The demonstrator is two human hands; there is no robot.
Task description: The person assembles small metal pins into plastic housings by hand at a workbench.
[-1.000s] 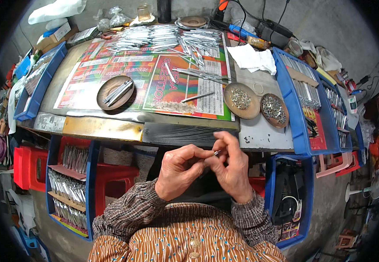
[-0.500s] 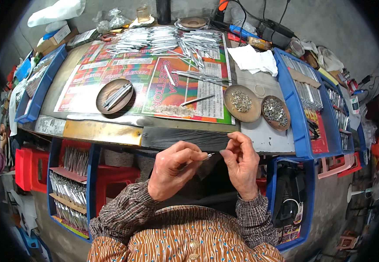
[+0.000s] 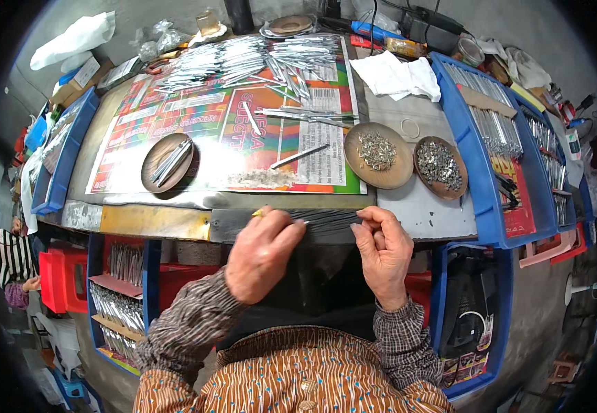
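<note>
Hands are working just below the near edge of the worktable (image 3: pixel 140 221) in the head view. Your left hand (image 3: pixel 261 255) is curling closed, its thumb and fingertips pinching a thin silvery metal rod (image 3: pixel 303 222) whose tip is poking out to the right; a small yellowish bit is showing at the knuckles, too small to identify. Your right hand (image 3: pixel 383 253) is sitting near it, apart from the rod, fingers bent inward with thumb and forefinger pressing together at the top; whether anything tiny is sitting between them you cannot tell.

Beyond your hands, a colourful printed sheet (image 3: pixel 175 131) is covering the tabletop. A brown round dish (image 3: pixel 167 162) holding a few metal rods is resting on its left part, and one loose rod (image 3: pixel 298 156) is lying slantwise near the middle. Two more round dishes are standing side by side to the right: the nearer one (image 3: pixel 379 155) is holding pale metal scraps, the other (image 3: pixel 439 167) darker small pieces. A heap of silvery rods (image 3: pixel 243 58) is spreading across the far side, with a white cloth (image 3: pixel 395 76) beside it. Blue trays (image 3: pixel 498 138) filled with more rods are flanking the table on the right, and another blue tray (image 3: pixel 64 158) is sitting at the left.
</note>
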